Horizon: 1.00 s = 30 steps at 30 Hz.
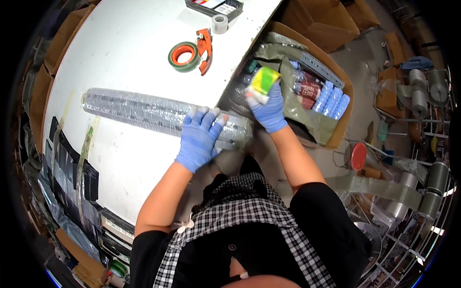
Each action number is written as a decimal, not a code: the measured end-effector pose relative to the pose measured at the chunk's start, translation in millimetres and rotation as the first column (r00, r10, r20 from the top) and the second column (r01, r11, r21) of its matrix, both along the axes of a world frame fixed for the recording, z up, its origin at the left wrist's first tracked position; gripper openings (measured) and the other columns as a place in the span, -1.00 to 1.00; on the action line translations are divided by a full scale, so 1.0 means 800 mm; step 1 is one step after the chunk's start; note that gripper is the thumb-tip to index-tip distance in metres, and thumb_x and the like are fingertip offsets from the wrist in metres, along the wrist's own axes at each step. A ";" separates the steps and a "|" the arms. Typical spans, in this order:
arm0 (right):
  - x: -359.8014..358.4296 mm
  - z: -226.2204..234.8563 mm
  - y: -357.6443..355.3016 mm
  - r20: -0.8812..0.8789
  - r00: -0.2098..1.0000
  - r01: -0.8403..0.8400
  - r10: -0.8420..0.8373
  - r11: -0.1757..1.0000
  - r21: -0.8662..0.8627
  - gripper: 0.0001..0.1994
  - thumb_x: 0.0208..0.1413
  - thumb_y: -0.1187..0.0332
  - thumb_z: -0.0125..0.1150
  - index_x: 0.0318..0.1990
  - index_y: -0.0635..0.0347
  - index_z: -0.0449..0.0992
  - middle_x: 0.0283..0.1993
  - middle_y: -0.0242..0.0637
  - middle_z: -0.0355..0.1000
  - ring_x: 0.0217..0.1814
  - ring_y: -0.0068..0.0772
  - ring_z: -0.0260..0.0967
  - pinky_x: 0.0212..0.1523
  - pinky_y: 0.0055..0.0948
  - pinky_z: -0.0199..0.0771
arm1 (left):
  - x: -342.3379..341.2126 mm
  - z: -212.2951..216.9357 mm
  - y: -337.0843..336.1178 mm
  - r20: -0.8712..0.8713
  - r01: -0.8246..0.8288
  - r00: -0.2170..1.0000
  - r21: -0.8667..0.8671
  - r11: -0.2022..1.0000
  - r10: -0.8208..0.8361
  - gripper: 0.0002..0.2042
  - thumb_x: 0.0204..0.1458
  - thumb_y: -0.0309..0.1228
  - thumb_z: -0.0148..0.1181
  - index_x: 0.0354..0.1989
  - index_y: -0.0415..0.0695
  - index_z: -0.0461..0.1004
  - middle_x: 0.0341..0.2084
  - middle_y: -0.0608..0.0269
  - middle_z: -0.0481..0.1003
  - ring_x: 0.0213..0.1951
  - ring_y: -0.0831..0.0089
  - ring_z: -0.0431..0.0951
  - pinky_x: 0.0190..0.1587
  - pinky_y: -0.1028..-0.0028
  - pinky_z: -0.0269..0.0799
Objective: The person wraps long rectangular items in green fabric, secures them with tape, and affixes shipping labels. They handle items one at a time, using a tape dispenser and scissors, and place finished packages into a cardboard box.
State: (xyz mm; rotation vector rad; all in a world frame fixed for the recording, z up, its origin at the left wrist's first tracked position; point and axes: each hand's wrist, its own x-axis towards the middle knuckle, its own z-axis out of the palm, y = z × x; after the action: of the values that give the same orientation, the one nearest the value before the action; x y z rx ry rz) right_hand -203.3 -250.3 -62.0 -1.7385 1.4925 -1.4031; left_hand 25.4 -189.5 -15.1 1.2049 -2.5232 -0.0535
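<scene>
A long bundle wrapped in clear plastic film lies across the white table, its right end jutting past the table's edge. My left hand, in a blue glove with pale fingertips, rests on top of it near that end with fingers spread. My right hand, gloved the same way, is raised off to the right. Its fingers are closed on a small yellow-and-green printed piece with a white lower end; its exact kind is unclear. That hand is above the near side of an open cardboard box.
Inside the box are several blue rolls and dark red packages. Farther up the table lie a green tape roll, an orange tape dispenser, a clear tape roll and a black tray. Film rolls stand at right.
</scene>
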 end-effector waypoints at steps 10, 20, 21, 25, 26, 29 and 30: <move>0.027 0.039 -0.186 -0.888 0.311 -0.188 0.338 0.938 0.291 -0.75 0.02 0.33 0.17 -0.11 0.07 0.43 -0.27 -0.24 0.52 -0.06 -0.22 0.47 0.18 -0.07 0.16 | -0.133 -0.012 -0.010 0.347 -0.004 0.932 0.302 0.953 -0.106 -0.60 0.03 -0.27 0.09 0.09 0.02 0.46 -0.14 0.08 0.49 0.09 0.07 0.37 0.27 0.12 0.11; 0.045 0.000 0.083 0.952 0.035 -0.756 -0.303 0.616 0.223 -0.49 0.23 -0.09 -0.07 0.08 0.16 0.38 0.14 -0.17 0.36 0.20 -0.23 0.27 0.27 -0.21 0.20 | -0.061 0.003 0.009 -0.093 0.177 0.981 0.077 0.981 -0.170 -0.71 0.03 -0.39 0.07 -0.04 -0.02 0.49 -0.14 0.14 0.52 -0.03 0.12 0.48 0.17 0.12 0.27; 0.053 0.012 0.118 0.748 -0.250 -0.862 -0.615 0.493 0.117 -0.43 0.24 -0.20 -0.13 0.09 0.10 0.39 0.17 -0.24 0.35 0.24 -0.29 0.25 0.31 -0.19 0.16 | -0.056 0.002 0.012 -0.129 0.144 0.983 0.066 0.987 -0.134 -0.73 0.03 -0.39 0.08 -0.06 -0.04 0.48 -0.13 0.13 0.52 -0.03 0.14 0.49 0.18 0.12 0.26; 0.073 -0.022 0.115 0.811 -0.137 -0.926 -0.569 0.364 0.100 -0.34 0.16 -0.28 -0.05 0.12 0.12 0.37 0.12 -0.29 0.38 0.23 -0.31 0.25 0.30 -0.27 0.19 | -0.025 0.024 -0.010 -0.131 0.025 0.991 0.155 0.988 -0.004 -0.72 0.04 -0.35 0.14 -0.05 -0.07 0.48 -0.13 0.12 0.50 -0.05 0.14 0.48 0.21 0.12 0.20; 0.065 -0.016 0.105 0.781 -0.013 -0.942 -0.624 0.269 0.199 -0.34 0.17 -0.27 -0.05 0.10 0.17 0.40 0.07 -0.30 0.41 0.17 -0.33 0.30 0.25 -0.29 0.26 | -0.008 0.023 -0.020 -0.122 -0.020 0.992 0.177 0.984 0.042 -0.72 0.06 -0.32 0.14 -0.04 -0.07 0.48 -0.14 0.12 0.50 -0.05 0.12 0.47 0.22 0.09 0.18; -0.002 -0.002 0.072 0.557 0.737 -0.606 0.382 0.740 0.294 -0.55 0.12 0.01 0.23 -0.06 0.24 0.50 -0.08 -0.18 0.44 0.02 -0.31 0.37 0.12 -0.31 0.34 | 0.036 0.009 -0.023 -0.020 -0.098 0.995 0.155 0.983 0.102 -0.68 0.08 -0.21 0.11 -0.03 -0.06 0.48 -0.10 0.05 0.45 0.03 0.07 0.41 0.25 0.04 0.11; -0.042 -0.014 0.055 0.145 0.938 -0.346 0.316 0.880 0.324 -0.41 -0.01 -0.02 0.29 0.03 0.26 0.39 0.01 -0.13 0.37 0.10 -0.23 0.29 0.16 -0.26 0.28 | 0.030 0.015 -0.023 0.004 -0.135 0.991 0.104 0.985 0.135 -0.65 0.07 -0.19 0.12 -0.01 -0.06 0.48 -0.05 0.02 0.42 0.07 0.06 0.38 0.26 0.03 0.08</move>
State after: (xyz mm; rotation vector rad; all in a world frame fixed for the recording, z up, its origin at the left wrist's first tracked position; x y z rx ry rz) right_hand -236.7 -206.6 -73.4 -1.5936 1.2314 -0.9622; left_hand 49.3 -207.9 -3.0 1.4120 -2.4559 -0.1557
